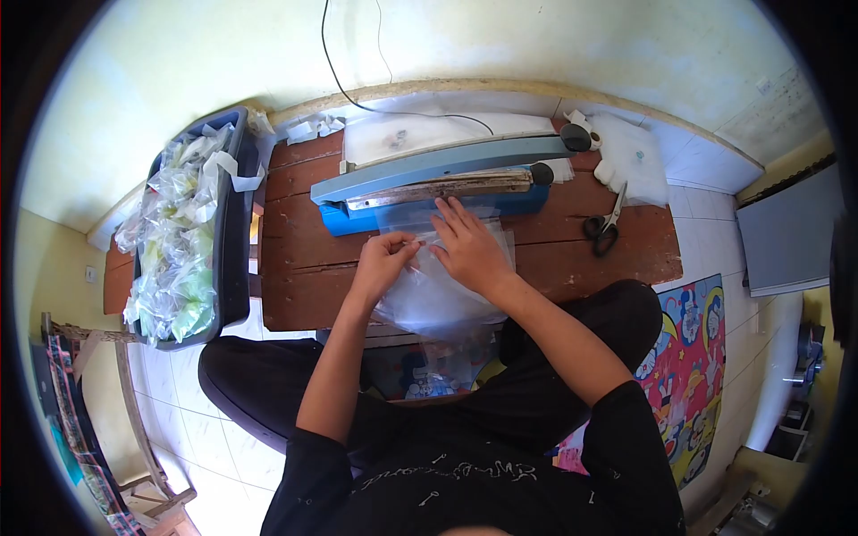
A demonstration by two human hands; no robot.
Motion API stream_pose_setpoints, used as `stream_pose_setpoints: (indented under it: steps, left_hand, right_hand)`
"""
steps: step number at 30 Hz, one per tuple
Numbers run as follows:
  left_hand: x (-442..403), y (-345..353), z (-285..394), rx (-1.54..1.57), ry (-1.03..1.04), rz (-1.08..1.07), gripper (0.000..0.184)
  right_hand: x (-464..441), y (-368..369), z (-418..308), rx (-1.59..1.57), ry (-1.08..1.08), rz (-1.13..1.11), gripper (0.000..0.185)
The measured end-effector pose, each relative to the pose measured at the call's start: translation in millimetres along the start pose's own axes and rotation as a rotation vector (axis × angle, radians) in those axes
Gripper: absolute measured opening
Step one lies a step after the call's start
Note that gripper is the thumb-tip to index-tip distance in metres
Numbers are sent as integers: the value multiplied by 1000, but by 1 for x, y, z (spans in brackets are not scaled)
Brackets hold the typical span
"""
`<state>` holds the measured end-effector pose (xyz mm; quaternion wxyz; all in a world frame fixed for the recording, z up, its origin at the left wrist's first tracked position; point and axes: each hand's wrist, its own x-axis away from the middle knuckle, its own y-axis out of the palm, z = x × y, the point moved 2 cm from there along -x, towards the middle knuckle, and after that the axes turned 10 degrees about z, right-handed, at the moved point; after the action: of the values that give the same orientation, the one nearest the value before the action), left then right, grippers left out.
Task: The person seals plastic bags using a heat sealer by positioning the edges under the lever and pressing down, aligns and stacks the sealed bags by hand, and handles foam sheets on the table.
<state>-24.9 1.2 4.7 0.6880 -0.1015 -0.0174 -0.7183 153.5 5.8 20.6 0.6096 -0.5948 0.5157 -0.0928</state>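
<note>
A blue bar sealer (447,170) lies across the wooden table, its long arm raised above the metal strip. Clear plastic sheeting (429,299) runs from the sealer's strip toward my lap and hangs over the table's front edge. My left hand (390,259) is closed in a pinch on the left side of the plastic, thumb and forefinger together. Flat on the plastic, just in front of the strip, rests my right hand (469,247) with its fingers stretched out. Both hands are close together.
Black-handled scissors (605,228) lie on the wooden table (299,299) at the right. A dark bin (234,223) full of plastic bags stands at the left. Stacked clear plastic (633,156) lies at the back right. A black cable (335,76) hangs behind the sealer.
</note>
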Motion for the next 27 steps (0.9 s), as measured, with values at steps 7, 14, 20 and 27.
stream_pose_setpoints:
  steps: [7,14,20,27]
  left_hand:
    - [-3,-5,-4,-151,33,-61,16]
    - [-1,-9,-9,-228,27,-95,17]
    - [-1,-4,-9,-230,26,-105,18]
    - [3,-4,10,-25,10,-176,18]
  right_hand:
    - [15,12,-6,59,-5,-22,52]
    - [36,28,-1,-1,120,-214,70]
    - [31,22,2,41,160,-278,72]
    - [20,-7,4,-331,274,-297,42]
